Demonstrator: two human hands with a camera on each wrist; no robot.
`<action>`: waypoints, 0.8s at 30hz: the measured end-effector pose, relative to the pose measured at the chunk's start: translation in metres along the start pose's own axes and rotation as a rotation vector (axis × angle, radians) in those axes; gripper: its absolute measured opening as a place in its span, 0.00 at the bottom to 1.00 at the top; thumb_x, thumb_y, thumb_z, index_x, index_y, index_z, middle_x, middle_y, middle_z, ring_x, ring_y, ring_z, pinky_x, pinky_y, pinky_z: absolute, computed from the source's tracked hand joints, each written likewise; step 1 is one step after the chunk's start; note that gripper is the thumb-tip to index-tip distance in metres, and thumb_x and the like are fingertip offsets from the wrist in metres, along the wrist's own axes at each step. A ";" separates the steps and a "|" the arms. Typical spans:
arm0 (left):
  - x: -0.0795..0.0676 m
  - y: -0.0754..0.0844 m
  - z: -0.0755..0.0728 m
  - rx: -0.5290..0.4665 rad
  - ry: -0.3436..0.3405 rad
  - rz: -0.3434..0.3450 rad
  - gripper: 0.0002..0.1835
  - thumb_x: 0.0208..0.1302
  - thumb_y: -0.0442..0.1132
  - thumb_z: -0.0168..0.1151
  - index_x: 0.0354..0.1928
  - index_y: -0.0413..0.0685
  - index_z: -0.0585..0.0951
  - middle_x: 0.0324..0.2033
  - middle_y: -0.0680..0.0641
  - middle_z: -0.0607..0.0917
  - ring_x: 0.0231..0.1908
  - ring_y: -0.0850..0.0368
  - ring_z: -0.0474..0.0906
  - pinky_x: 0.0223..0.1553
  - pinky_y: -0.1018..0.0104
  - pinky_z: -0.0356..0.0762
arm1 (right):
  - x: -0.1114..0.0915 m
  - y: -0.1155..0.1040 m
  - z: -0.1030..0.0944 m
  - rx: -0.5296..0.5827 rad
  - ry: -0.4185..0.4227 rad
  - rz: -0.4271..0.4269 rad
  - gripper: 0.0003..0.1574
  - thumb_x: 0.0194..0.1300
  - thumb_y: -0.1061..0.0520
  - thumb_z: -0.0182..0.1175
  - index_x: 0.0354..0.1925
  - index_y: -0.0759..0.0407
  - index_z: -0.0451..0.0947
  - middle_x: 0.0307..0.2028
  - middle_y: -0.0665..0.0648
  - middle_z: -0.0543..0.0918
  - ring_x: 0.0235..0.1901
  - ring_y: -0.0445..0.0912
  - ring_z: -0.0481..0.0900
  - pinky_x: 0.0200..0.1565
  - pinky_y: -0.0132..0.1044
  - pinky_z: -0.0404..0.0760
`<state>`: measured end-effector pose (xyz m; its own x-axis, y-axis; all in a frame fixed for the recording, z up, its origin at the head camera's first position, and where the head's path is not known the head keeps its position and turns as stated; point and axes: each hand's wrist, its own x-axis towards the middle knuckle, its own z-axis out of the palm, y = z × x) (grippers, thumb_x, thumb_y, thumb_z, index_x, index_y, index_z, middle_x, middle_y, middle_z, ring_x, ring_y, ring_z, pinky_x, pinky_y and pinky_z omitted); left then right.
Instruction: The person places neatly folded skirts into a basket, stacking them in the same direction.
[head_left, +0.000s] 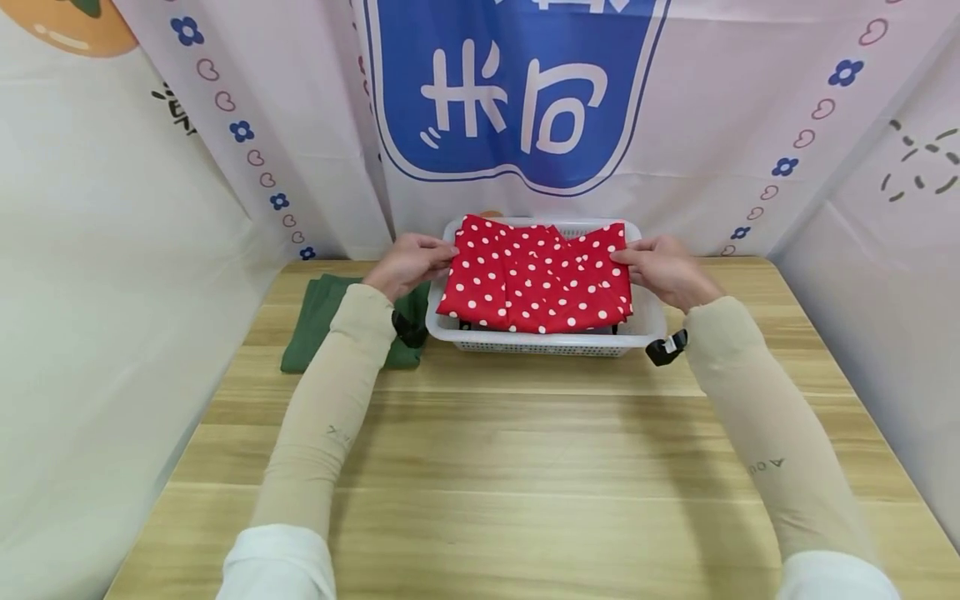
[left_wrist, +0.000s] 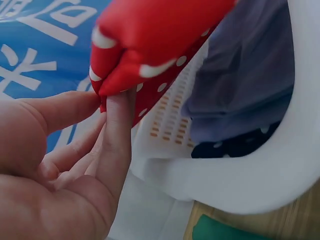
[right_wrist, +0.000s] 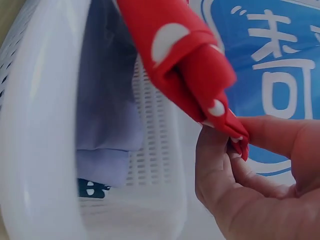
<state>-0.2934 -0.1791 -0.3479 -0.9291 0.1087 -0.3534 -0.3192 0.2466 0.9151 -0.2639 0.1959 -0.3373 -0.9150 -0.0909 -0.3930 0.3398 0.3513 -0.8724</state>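
Observation:
A folded red cloth with white polka dots [head_left: 536,279] is held by its two upper corners over a white plastic basket [head_left: 645,321]. My left hand [head_left: 411,263] pinches the left corner between thumb and fingers, as the left wrist view also shows. At the opposite corner, my right hand [head_left: 667,268] pinches the fabric the same way. Beneath the red cloth, a folded grey-blue cloth [left_wrist: 235,75] lies in the basket. Under that shows a dark piece with white spots [left_wrist: 237,145]; most of it is hidden.
A folded dark green cloth [head_left: 322,321] lies on the wooden table [head_left: 525,467] left of the basket, partly behind my left forearm. A printed curtain [head_left: 315,100] hangs just behind the basket. White fabric walls [head_left: 885,275] stand along both sides of the table.

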 end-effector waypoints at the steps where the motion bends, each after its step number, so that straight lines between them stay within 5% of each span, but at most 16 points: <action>1: 0.002 -0.001 0.001 0.021 0.008 -0.004 0.19 0.65 0.42 0.63 0.56 0.43 0.80 0.50 0.45 0.81 0.42 0.58 0.82 0.51 0.67 0.83 | 0.002 0.001 0.001 -0.004 0.000 0.000 0.36 0.70 0.48 0.56 0.68 0.64 0.62 0.64 0.60 0.67 0.60 0.51 0.73 0.65 0.43 0.75; 15: 0.011 -0.005 0.009 0.159 0.039 0.021 0.16 0.66 0.40 0.61 0.52 0.37 0.82 0.46 0.40 0.83 0.38 0.56 0.84 0.46 0.65 0.85 | 0.014 0.011 0.004 -0.146 0.051 -0.007 0.34 0.71 0.50 0.54 0.67 0.67 0.63 0.62 0.64 0.69 0.54 0.53 0.76 0.62 0.44 0.78; 19: 0.007 -0.004 0.003 0.181 0.051 0.061 0.18 0.67 0.41 0.60 0.53 0.36 0.81 0.46 0.39 0.85 0.42 0.52 0.86 0.48 0.64 0.84 | 0.008 0.011 0.000 -0.234 0.114 -0.074 0.30 0.72 0.52 0.52 0.65 0.70 0.65 0.60 0.67 0.72 0.54 0.56 0.76 0.61 0.49 0.78; 24: -0.006 -0.007 -0.016 0.095 0.060 0.145 0.21 0.68 0.42 0.59 0.57 0.36 0.77 0.50 0.37 0.84 0.48 0.48 0.85 0.52 0.60 0.83 | -0.006 0.007 -0.009 -0.367 0.182 -0.138 0.33 0.72 0.45 0.50 0.66 0.65 0.65 0.60 0.66 0.73 0.56 0.57 0.74 0.61 0.54 0.76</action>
<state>-0.2885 -0.1973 -0.3491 -0.9744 0.0928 -0.2047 -0.1650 0.3229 0.9319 -0.2575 0.2071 -0.3388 -0.9810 -0.0059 -0.1941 0.1423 0.6584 -0.7391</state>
